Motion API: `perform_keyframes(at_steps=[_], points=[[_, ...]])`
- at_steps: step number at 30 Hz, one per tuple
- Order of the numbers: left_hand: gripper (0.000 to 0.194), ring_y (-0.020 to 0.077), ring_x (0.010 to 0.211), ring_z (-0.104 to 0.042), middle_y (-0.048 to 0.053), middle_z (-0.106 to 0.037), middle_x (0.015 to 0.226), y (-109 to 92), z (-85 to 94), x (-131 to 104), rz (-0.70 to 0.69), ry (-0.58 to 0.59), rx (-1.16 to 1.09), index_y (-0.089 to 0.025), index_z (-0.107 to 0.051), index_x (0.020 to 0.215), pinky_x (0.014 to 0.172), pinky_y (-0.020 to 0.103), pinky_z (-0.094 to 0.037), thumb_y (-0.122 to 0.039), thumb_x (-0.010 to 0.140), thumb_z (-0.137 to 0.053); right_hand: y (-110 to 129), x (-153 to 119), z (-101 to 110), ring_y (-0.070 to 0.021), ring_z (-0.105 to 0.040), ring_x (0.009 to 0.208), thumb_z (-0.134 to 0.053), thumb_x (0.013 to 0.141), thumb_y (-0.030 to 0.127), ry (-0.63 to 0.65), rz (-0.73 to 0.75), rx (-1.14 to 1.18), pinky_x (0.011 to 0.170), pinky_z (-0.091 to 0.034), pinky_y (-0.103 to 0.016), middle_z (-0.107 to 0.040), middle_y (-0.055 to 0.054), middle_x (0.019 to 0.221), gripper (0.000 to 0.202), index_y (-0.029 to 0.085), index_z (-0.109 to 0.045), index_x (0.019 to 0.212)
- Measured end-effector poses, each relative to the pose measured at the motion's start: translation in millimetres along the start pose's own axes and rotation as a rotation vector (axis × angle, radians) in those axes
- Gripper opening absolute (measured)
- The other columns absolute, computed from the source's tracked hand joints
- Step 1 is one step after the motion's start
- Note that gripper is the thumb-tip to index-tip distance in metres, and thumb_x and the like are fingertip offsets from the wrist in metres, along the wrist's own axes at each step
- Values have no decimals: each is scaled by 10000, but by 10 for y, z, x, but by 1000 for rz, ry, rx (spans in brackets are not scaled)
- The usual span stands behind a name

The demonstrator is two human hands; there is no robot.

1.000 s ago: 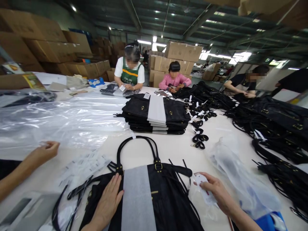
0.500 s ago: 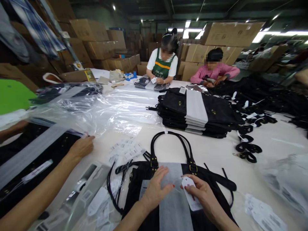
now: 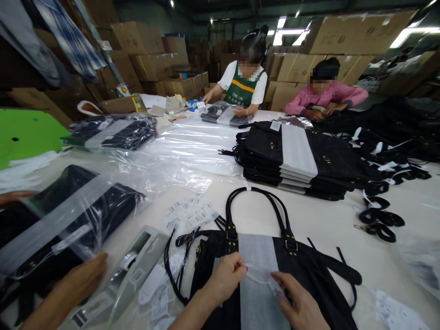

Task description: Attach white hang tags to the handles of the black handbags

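Observation:
A black handbag (image 3: 213, 256) lies in front of me, its two handles (image 3: 256, 195) pointing away and a grey-white paper band (image 3: 257, 247) around its middle. Over the band, my left hand (image 3: 223, 279) pinches one end of a thin white tag string (image 3: 256, 277). My right hand (image 3: 297, 300), curled at the band's right side, has the string's other end at its fingers. The tag itself is mostly hidden and blurred there. Left of the bag are loose white hang tags (image 3: 151, 284) and a pile of small printed labels (image 3: 192, 211).
A co-worker's hand (image 3: 80, 279) at left handles a black bag in clear plastic (image 3: 118, 201). A grey tape dispenser (image 3: 147, 238) stands between us. Banded black bags (image 3: 295, 156) are stacked ahead, with coiled straps (image 3: 381, 220) to their right. Two people work across the table.
My left hand has closed from spread fingers into a pinch on the string. The right hand has turned, hiding the tag. At left, the co-worker's plastic cover has been drawn over the bag.

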State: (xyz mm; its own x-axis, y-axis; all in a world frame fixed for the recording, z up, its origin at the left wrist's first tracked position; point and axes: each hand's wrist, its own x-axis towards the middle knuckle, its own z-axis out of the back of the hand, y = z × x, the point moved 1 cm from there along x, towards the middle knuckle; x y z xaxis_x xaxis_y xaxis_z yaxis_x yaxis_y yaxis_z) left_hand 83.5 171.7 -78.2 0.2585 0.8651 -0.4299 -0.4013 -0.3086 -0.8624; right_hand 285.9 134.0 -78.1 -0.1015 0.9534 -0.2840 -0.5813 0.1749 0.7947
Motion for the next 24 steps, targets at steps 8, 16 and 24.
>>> perform_keyframes(at_steps=[8,16,24], points=[[153,118,595,-478,-22,-560,629,-114,64,-45,-98,42,267,-173,-589,690,572,216,-338,-106,677,-452,396,167,-485,-215,-580,948,-430,776,278,162,184,150,807,-466,-341,-632,-76,1029,411,197,-497,1173],[126,96,548,-479,-39,-534,586,-87,453,192,7,0,208,-137,-611,730,520,197,-346,-85,644,-536,533,438,-555,-125,-402,515,-402,796,492,163,-2,198,486,-311,-234,-394,46,517,370,190,-559,653],[212,140,761,-570,35,-584,901,126,558,791,216,-162,66,-124,-555,946,676,316,-491,-305,844,-511,545,771,-612,-156,-461,528,-351,762,514,14,-82,151,505,-345,-255,-474,22,525,397,193,-569,682]])
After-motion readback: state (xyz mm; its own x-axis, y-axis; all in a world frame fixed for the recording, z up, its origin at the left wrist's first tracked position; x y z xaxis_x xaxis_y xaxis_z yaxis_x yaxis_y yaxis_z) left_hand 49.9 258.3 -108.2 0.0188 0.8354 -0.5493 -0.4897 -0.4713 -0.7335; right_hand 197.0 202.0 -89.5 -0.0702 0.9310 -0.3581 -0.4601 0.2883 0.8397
